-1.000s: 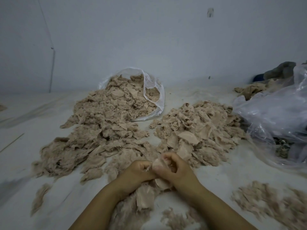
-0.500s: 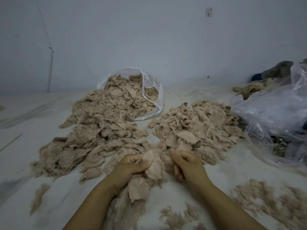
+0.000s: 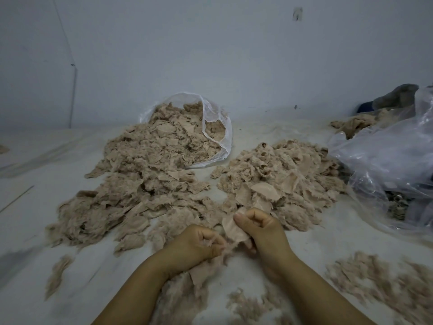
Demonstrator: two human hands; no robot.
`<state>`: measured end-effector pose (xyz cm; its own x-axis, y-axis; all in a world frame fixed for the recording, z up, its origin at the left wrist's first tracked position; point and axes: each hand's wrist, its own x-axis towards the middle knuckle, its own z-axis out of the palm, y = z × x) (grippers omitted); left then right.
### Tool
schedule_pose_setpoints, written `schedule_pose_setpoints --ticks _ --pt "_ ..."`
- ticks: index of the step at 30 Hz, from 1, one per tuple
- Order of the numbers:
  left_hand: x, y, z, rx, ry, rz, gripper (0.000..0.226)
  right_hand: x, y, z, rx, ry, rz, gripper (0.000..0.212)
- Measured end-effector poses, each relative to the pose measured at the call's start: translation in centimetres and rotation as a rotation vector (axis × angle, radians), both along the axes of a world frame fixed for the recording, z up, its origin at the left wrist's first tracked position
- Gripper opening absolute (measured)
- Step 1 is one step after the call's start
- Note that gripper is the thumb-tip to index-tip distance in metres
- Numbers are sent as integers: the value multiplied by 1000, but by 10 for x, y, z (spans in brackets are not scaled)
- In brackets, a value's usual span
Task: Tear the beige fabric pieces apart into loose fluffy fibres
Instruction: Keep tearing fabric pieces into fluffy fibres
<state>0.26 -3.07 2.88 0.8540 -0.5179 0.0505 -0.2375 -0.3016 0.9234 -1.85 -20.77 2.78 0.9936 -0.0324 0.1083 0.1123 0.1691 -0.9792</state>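
Pale flooring [image 3: 304, 235] is carrying everything. Low at centre, a beige fabric piece [image 3: 232, 228] is being pinched by the right hand [image 3: 262, 228], while the left hand [image 3: 196, 245] is gripping its frayed fibres. Torn heaps [image 3: 140, 184] are lying beyond, one spilling from a clear bag [image 3: 218, 127].

Two bare forearms came in from the near edge, one on the left, one on the right. No sleeve covered either one up to the frame's edge. The left hand [image 3: 195, 246] and the right hand [image 3: 262, 228] wore no gloves, rings or wristbands. A short, unpainted thumbnail showed on the right hand.
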Motion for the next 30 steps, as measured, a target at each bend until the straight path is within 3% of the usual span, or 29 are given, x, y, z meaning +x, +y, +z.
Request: schedule_pose_setpoints --ticks 3,6,8,11,15,17,20,23,26,30 --pt "-1 -1 3 -64 9 7 15 0 -4 1 18 11 -15 25" --pt "-2 -2 5 -194 130 -6 31 0 -3 2 32 4 28 19" --pt "-1 -3 2 -172 135 -39 36 -1 -1 2 32 1 66 20" --pt "-3 -6 1 -107 76 -50 10 0 0 2 31 -11 19 21" --pt "-3 -4 4 -139 30 3 7 10 -12 6 345 -13 -129 7" --pt "0 -4 5 -246 15 133 13 10 -14 9 452 42 -13 26" --pt "2 -5 8 -363 -1 275 21 1 -6 4 125 172 199 56" --pt "0 -8 7 -328 -34 270 23 -7 7 -4 -156 171 266 37" --pt "-2 -11 6 -278 -44 296 21 -3 5 -5 -95 122 183 15" --pt "-2 -10 8 -304 18 341 20 -3 1 -4 -66 119 172 14"
